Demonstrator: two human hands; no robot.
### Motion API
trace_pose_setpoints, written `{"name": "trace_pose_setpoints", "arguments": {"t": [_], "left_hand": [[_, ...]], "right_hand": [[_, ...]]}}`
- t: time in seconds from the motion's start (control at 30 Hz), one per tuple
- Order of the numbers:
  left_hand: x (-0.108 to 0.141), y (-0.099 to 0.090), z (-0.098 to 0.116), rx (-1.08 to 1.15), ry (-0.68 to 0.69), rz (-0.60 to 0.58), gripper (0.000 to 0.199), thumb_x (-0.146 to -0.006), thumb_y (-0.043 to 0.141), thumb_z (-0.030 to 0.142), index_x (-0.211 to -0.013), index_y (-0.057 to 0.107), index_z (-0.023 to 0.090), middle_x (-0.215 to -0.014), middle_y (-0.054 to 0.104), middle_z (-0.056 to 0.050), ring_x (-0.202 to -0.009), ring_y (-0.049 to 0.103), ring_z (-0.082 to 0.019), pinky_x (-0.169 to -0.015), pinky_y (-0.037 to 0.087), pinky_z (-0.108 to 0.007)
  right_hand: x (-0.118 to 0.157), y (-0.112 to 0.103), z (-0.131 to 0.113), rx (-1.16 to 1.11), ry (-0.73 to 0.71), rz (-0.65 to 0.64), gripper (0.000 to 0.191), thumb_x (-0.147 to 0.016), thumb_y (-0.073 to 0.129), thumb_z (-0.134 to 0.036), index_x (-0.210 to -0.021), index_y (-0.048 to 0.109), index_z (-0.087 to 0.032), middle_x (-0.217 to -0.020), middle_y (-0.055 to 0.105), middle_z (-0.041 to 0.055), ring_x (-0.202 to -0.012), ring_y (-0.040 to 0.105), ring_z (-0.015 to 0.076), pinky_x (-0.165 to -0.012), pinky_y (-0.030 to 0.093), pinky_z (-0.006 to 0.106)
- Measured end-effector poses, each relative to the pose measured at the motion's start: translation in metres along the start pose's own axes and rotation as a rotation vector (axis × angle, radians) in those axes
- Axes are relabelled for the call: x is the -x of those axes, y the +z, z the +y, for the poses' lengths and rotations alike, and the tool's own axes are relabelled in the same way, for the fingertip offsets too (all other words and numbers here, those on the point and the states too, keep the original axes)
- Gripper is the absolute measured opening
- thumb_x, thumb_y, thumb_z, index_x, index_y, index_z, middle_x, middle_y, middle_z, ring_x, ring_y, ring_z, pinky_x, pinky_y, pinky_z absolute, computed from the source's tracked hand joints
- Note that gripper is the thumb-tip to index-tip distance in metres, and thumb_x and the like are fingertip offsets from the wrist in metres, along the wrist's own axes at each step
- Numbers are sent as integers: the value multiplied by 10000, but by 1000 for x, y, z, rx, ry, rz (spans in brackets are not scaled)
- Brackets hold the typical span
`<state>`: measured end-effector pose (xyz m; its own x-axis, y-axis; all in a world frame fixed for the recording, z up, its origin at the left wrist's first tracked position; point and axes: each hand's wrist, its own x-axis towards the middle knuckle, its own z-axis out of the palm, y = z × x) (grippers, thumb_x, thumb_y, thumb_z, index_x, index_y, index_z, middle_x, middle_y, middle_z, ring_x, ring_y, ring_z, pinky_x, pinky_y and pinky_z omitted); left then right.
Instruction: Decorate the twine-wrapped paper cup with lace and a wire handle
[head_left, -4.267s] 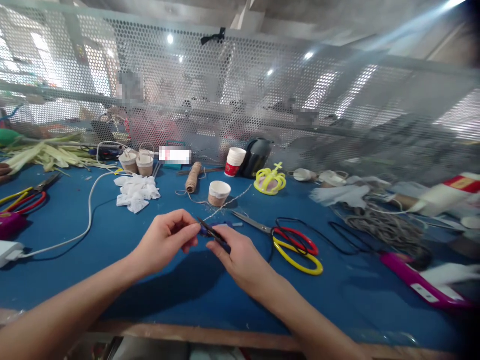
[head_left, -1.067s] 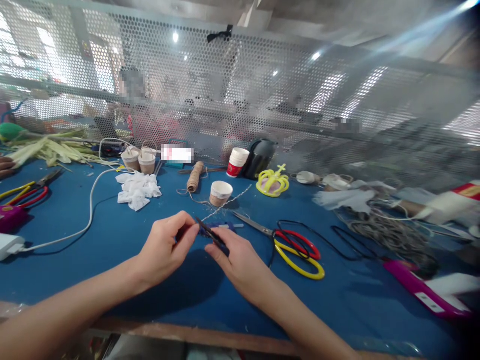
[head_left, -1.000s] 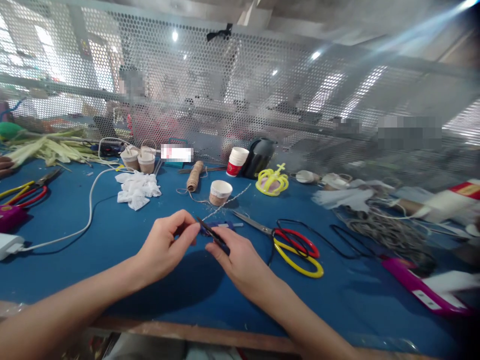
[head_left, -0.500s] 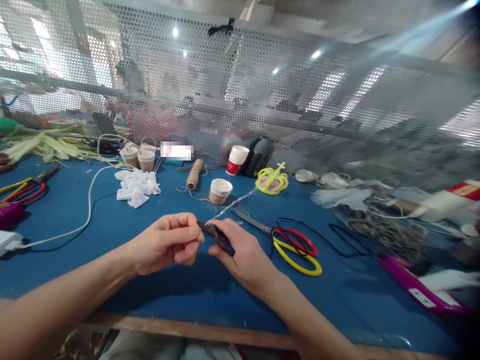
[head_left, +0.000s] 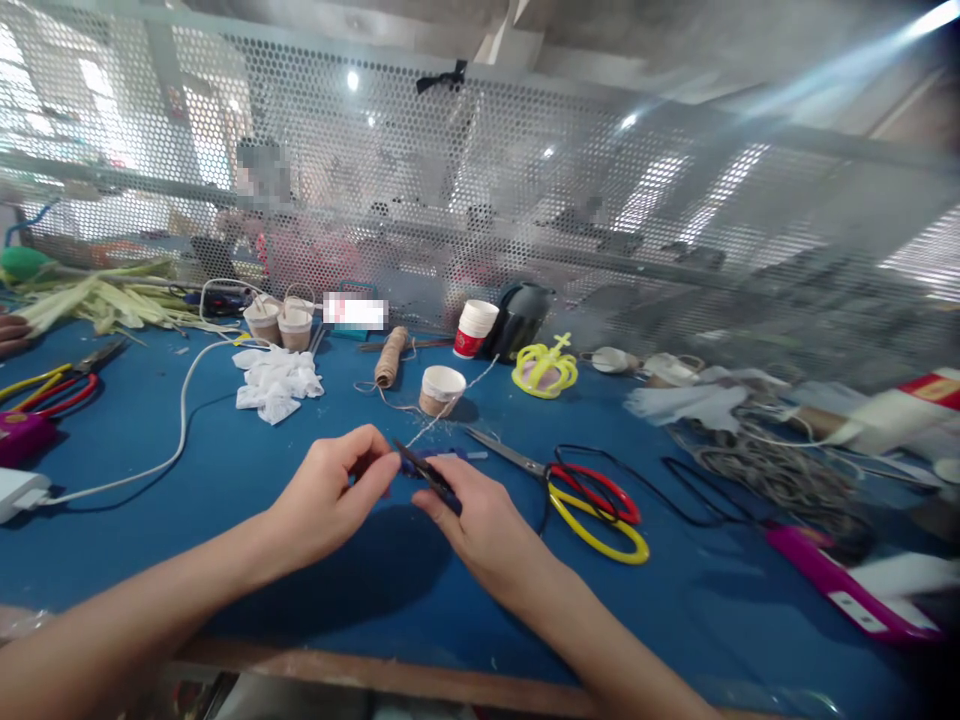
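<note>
The far end of the twisted strand [head_left: 451, 402] has swung from beside the yellow crown [head_left: 544, 376] toward the stacked cups [head_left: 475, 330] — probably a shifted hold — the left hand [head_left: 337, 490] apparently pinching its near end between closed fingers, the right hand [head_left: 480, 505] gripping dark pliers [head_left: 426, 468].

No wording, brand or number can be read. A red label with a small gold emblem, too small to make out, wraps the stack of paper cups [head_left: 475, 330] near the table's [head_left: 187, 500] back edge. A red-and-yellow label [head_left: 937, 388] toward the right edge is blurred; a card [head_left: 356, 312] at the back edge is pixelated over.
</note>
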<state>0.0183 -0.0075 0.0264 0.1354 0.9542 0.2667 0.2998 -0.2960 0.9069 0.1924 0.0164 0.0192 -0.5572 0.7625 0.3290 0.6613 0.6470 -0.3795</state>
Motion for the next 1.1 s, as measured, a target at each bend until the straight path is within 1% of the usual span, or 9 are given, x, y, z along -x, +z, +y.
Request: {"name": "trace_pose_setpoints", "arguments": {"t": [0.2,0.3,0.4,0.53,0.63,0.73,0.87,0.97,1.1], "left_hand": [[0,-2,3,1016,-408,-460,168,-762,524,244,-647,473,133,-463,414,54,-375,274,-27,-418,236,-181],[2,1,3,1168,-411,-634,185,-747,540,246,-619,463,135,-446,379,62,-355,235,-21,-407,223,-184],[3,0,2,904,-274,-416,182,-773,517,266,-643,468,150,-445,390,62,-387,276,-42,-428,232,-190],[2,-4,2,140,38,-10,183,-797,481,241,-634,478,155,-534,455,37,-490,356,-69,-476,265,-199],[2,-3,0,-190,233,94,156,-800,454,193,-649,480,160,-553,438,39,-509,366,-72,-507,289,-201],[2,-1,-1,-306,306,106,144,-802,443,178,-663,478,160,-571,450,33,-518,385,-73,-513,300,-198],[3,-1,0,-218,222,68,175,-815,442,218,-657,488,160,-560,480,25,-515,405,-78,-518,311,-206],[2,-2,2,110,19,-30,198,-815,460,252,-647,495,153,-539,493,23,-491,396,-74,-493,302,-205],[2,-2,3,901,-269,-440,197,-788,510,269,-639,480,144,-445,416,54,-368,279,-39,-419,256,-189]], "right_hand": [[1,-3,9,118,-241,169,427,-853,337,-470,-997,529,-117,-843,619,140,-767,599,219,-670,504,347],[1,-5,11,114,-370,227,473,-845,322,-498,-1043,500,-107,-873,610,150,-815,582,228,-715,495,362],[-1,-6,8,50,-307,168,497,-839,329,-508,-1040,506,-89,-874,603,149,-815,576,226,-714,493,360],[-3,-7,-2,-46,-87,-24,410,-853,374,-438,-1044,525,-108,-896,600,122,-814,572,206,-724,486,354],[-3,-7,-5,-65,-7,-77,372,-846,420,-393,-1061,529,-109,-955,601,127,-885,562,224,-785,462,385],[-2,-5,-4,-83,-2,-64,350,-842,439,-374,-1045,538,-107,-985,611,128,-917,565,231,-806,454,386],[-1,-3,-1,-59,-35,-21,319,-837,453,-373,-1001,552,-118,-953,633,118,-893,588,228,-779,473,364],[0,-3,1,-19,-83,30,322,-840,438,-391,-993,550,-131,-919,638,117,-860,606,221,-748,490,345],[3,-5,6,20,-240,113,381,-847,372,-459,-1028,529,-163,-888,632,115,-832,609,214,-723,502,340]]}}
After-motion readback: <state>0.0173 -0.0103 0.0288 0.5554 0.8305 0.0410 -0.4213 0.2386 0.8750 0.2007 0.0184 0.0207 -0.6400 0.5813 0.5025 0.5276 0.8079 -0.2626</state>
